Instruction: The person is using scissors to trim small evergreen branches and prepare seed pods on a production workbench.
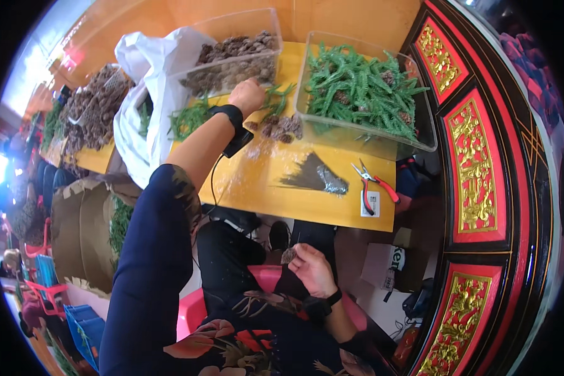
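Low over my lap, my right hand (313,271) pinches a small brown pine cone (288,255), and a thin wire sticks up from it. My left hand (247,96) reaches far across the table to the front of a clear bin of pine cones (238,56). Its fingers look curled, and whatever they hold is hidden. Green artificial sprigs (191,119) lie to its left, more sprigs (277,102) to its right. Just nearer is a small group of loose pine cones (282,128). A fanned bundle of thin dark wires (313,174) lies on the yellow table (250,188).
Red-handled pliers (375,185) rest on a white label near the table's right edge. Behind them stands a clear bin (370,141) heaped with green sprigs. A white plastic bag (147,94) and a cardboard box (78,225) are at left. A carved panel wall (473,169) borders the right.
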### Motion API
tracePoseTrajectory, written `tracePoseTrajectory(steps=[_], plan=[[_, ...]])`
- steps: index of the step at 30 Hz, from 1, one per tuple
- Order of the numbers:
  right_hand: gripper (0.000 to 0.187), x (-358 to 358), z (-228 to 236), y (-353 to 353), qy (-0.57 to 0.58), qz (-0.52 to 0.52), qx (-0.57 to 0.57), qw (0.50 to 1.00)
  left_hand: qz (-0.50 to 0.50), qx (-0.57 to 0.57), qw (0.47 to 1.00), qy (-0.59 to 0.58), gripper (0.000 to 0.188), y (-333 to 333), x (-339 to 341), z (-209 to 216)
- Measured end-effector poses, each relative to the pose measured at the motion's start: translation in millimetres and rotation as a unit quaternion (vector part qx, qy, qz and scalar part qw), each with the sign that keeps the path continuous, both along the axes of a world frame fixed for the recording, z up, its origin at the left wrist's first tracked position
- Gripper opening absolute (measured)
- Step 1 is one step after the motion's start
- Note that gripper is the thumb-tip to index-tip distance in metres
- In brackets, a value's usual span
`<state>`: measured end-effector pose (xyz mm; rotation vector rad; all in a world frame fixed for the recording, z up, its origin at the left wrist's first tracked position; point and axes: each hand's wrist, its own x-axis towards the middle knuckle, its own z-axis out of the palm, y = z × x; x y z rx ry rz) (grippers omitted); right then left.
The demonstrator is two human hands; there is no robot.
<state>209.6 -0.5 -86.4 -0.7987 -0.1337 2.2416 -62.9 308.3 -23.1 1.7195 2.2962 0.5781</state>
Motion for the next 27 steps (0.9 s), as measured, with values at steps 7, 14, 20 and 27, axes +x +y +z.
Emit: tracePoseTrajectory(steps=[7, 14, 20, 27], plan=[[0.010, 5.3, -1.1, 6.7, -0.003, -0.023, -0.006, 1.000, -0.055, -0.044, 0.997, 0.030, 0.024, 28.9, -1.4, -19.3], [0.008, 11.3, -11.0, 11.8, -0.004, -0.059, -0.032, 0.998, -0.004, 0.034, 0.999, -0.004, 0.020, 7.5, -13.6, 5.8], [0.008, 11.5, -0.6, 16.9, -0.014, -0.056, 0.014, 0.998, 0.023, 0.318, 0.940, -0.120, 0.017, -99.5, -33.8, 60.9], [0.008, -6.1, 43.8, 5.1, -0.072, -0.003, 0.109, 0.991, -0.026, 0.382, 0.831, -0.403, 0.008, -252.3, -2.2, 72.3]])
